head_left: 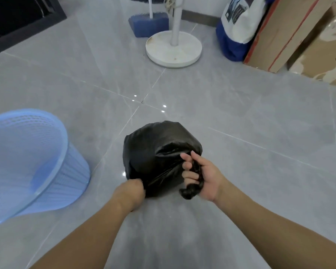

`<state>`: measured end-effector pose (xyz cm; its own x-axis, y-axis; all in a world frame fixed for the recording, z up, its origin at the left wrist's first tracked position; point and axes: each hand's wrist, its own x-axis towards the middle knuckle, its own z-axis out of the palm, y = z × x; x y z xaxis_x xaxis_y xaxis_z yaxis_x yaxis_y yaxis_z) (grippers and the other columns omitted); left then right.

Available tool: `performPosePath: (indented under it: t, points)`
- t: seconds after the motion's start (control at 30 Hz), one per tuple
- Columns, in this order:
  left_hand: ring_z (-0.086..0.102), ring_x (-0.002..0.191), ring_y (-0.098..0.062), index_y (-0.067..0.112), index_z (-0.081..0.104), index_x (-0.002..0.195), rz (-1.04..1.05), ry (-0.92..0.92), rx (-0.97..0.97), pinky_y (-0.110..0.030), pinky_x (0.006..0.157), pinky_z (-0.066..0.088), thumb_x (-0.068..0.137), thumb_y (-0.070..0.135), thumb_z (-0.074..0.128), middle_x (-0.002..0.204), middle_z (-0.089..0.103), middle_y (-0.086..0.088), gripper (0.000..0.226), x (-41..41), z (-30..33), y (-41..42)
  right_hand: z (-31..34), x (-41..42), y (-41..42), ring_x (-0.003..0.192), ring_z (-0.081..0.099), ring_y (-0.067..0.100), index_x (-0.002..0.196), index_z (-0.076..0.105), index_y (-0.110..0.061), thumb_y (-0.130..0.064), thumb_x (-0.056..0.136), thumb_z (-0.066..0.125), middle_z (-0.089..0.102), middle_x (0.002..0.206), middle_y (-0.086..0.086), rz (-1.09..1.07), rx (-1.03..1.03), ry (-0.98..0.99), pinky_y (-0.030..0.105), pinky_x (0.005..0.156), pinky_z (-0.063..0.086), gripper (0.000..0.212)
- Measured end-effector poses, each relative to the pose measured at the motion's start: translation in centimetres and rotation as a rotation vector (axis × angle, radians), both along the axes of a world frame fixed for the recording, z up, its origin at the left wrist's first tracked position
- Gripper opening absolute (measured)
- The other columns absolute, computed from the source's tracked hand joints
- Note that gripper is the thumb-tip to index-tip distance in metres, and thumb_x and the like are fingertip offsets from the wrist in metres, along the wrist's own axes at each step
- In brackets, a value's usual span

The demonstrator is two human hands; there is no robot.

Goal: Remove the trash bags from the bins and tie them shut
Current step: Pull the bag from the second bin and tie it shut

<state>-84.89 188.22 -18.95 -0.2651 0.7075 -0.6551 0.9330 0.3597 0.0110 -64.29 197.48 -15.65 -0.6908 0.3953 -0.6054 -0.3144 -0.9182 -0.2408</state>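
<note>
A full black trash bag (155,150) lies on the grey tiled floor in the middle of the head view. My right hand (202,175) grips the bag's twisted neck, whose end sticks out below my palm. My left hand (131,192) grips the bag's near lower edge, with its fingers hidden under the plastic. A light blue mesh bin (33,160) stands tilted at the left, with no bag in it.
A white fan stand with a round base (173,49) stands at the back. Behind it is a blue dustpan (147,24). A blue and white bag (235,32) and cardboard boxes (299,35) line the right side. A dark cabinet (17,20) is at the top left.
</note>
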Motion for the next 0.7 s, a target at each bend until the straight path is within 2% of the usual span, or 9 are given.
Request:
performPosePath:
  t: [0.1,0.2,0.3,0.37,0.43,0.47,0.53,0.6,0.7]
  points:
    - [0.061,0.108,-0.035,0.008,0.051,0.116,-0.018,-0.001,0.036,-0.039,0.083,0.047,0.099,0.026,0.039,0.119,0.063,-0.015,0.028,1.3,-0.9,-1.1,-0.7,-0.4,0.8,0.04,0.04,0.009,0.091,0.066,-0.012,-0.035,0.095,0.047,0.056,0.062,-0.001,-0.165,0.015,-0.09,0.019,0.036,0.019,0.03]
    - [0.064,0.102,-0.036,0.007,0.047,0.118,-0.205,0.045,0.073,-0.041,0.076,0.048,0.099,0.024,0.037,0.114,0.065,-0.014,0.027,3.0,-0.5,-1.9,-0.3,-0.4,1.7,0.051,0.058,0.013,0.086,0.068,-0.011,-0.034,0.098,0.045,0.07,0.082,0.004,-0.283,0.021,-0.089,0.017,0.032,0.026,0.034]
    - [0.066,0.093,-0.035,0.01,0.046,0.116,-0.41,0.079,0.174,-0.035,0.06,0.038,0.101,0.028,0.034,0.106,0.067,-0.011,0.027,4.3,1.9,-1.9,0.1,-0.7,2.8,0.07,0.072,0.018,0.081,0.066,-0.012,-0.031,0.099,0.045,0.073,0.097,0.008,-0.392,0.008,-0.081,0.017,0.03,0.033,0.033]
    - [0.066,0.079,-0.034,0.011,0.047,0.111,-0.515,0.08,0.244,-0.031,0.047,0.027,0.099,0.025,0.037,0.094,0.068,-0.009,0.02,4.2,3.7,-2.2,0.5,-0.8,3.9,0.077,0.074,0.019,0.086,0.065,-0.011,-0.024,0.099,0.046,0.073,0.101,0.009,-0.428,0.026,-0.132,0.019,0.037,0.045,0.027]
    - [0.061,0.056,-0.03,0.015,0.05,0.094,-0.59,0.033,0.323,-0.028,0.04,0.019,0.09,0.025,0.054,0.071,0.063,-0.004,0.011,3.3,5.5,-2.1,0.8,-0.4,4.9,0.085,0.072,0.017,0.098,0.065,-0.01,-0.014,0.099,0.045,0.072,0.102,0.007,-0.381,0.111,-0.236,0.022,0.05,0.054,0.021]
    - [0.055,0.045,-0.026,0.018,0.05,0.083,-0.645,0.01,0.366,-0.027,0.038,0.02,0.083,0.026,0.062,0.061,0.057,-0.001,0.015,2.8,6.0,-1.8,1.0,-0.2,5.2,0.089,0.07,0.017,0.104,0.064,-0.009,-0.008,0.098,0.044,0.071,0.104,0.006,-0.329,0.179,-0.292,0.021,0.052,0.055,0.021]
    - [0.051,0.048,-0.022,0.021,0.048,0.074,-0.74,-0.024,0.485,-0.03,0.042,0.03,0.083,0.029,0.06,0.059,0.052,0.001,0.018,1.6,6.7,-1.0,1.1,0.1,5.4,0.093,0.067,0.018,0.11,0.063,-0.006,0.004,0.093,0.043,0.069,0.11,0.008,-0.184,0.361,-0.406,0.019,0.056,0.054,0.029]
    - [0.049,0.061,-0.022,0.022,0.048,0.076,-0.76,-0.043,0.642,-0.034,0.056,0.04,0.09,0.031,0.049,0.068,0.053,0.002,0.017,0.6,7.9,0.3,1.1,0.1,5.1,0.091,0.066,0.02,0.106,0.067,-0.005,0.011,0.087,0.044,0.07,0.109,0.01,-0.025,0.545,-0.511,0.021,0.07,0.055,0.033]
    - [0.048,0.073,-0.022,0.021,0.051,0.082,-0.632,-0.011,0.794,-0.036,0.072,0.035,0.091,0.034,0.04,0.076,0.053,0.004,0.019,-0.3,9.6,2.1,1.0,-0.5,4.3,0.089,0.066,0.018,0.1,0.069,-0.008,0.01,0.088,0.042,0.072,0.102,0.009,0.207,0.695,-0.584,0.023,0.08,0.054,0.035]
